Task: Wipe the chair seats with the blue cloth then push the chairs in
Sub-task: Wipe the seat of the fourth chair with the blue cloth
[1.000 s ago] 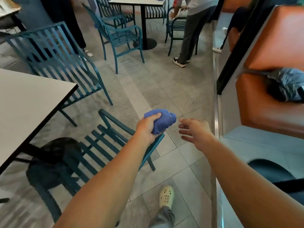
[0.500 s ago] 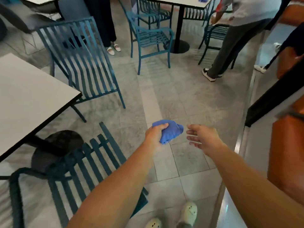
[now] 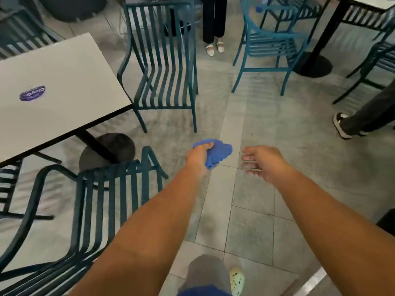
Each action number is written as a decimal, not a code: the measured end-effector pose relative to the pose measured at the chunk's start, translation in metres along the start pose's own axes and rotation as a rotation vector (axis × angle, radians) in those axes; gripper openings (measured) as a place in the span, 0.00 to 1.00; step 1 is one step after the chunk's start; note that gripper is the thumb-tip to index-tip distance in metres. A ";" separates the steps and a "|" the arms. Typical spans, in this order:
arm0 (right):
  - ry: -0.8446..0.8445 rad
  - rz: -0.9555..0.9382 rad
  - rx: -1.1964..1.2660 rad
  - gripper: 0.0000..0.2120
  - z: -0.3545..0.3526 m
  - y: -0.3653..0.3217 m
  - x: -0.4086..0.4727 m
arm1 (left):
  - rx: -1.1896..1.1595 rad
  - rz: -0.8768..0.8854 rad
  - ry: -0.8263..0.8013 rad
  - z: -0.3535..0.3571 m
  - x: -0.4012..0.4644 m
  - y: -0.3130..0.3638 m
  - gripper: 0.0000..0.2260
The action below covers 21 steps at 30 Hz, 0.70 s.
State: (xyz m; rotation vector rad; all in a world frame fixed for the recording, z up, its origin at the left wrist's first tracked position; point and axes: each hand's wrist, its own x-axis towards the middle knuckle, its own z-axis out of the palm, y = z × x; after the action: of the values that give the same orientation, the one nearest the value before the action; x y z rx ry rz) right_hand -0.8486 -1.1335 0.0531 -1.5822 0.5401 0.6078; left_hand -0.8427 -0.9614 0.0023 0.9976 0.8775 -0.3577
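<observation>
My left hand [image 3: 197, 155] grips a bunched blue cloth [image 3: 218, 155] in the air over the floor tiles. My right hand [image 3: 261, 161] hovers just right of the cloth, empty, fingers spread and pointing left. A teal slatted metal chair [image 3: 106, 201] stands close at my lower left, pulled out from the white table [image 3: 59, 86]; my left forearm passes over its seat. A second teal chair [image 3: 164, 67] stands at the table's far side, its seat facing me.
The table's black round base [image 3: 106, 150] sits under it. Another teal chair [image 3: 271, 43] and a second table [image 3: 363, 3] stand at the back right. One person's feet [image 3: 214, 48] are at the back, another's shoe [image 3: 342, 124] at the right. My own foot [image 3: 236, 280] is below.
The view has swung left and downward, away from the orange booth toward the white table and its chairs. My hands keep the same pose, the cloth still in the left.
</observation>
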 end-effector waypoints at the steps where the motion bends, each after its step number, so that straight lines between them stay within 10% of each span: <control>1: -0.014 0.000 -0.011 0.10 -0.003 -0.008 0.008 | -0.023 -0.013 0.006 0.006 0.005 0.004 0.22; 21: -0.133 -0.014 -0.174 0.06 0.008 -0.204 0.221 | -0.188 0.053 0.219 0.089 0.185 0.159 0.25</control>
State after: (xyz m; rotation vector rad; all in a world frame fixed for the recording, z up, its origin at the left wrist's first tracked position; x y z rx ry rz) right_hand -0.5493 -1.1041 0.0581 -1.6931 0.3847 0.7603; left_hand -0.5861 -0.9320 -0.0278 0.8945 1.0599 -0.1187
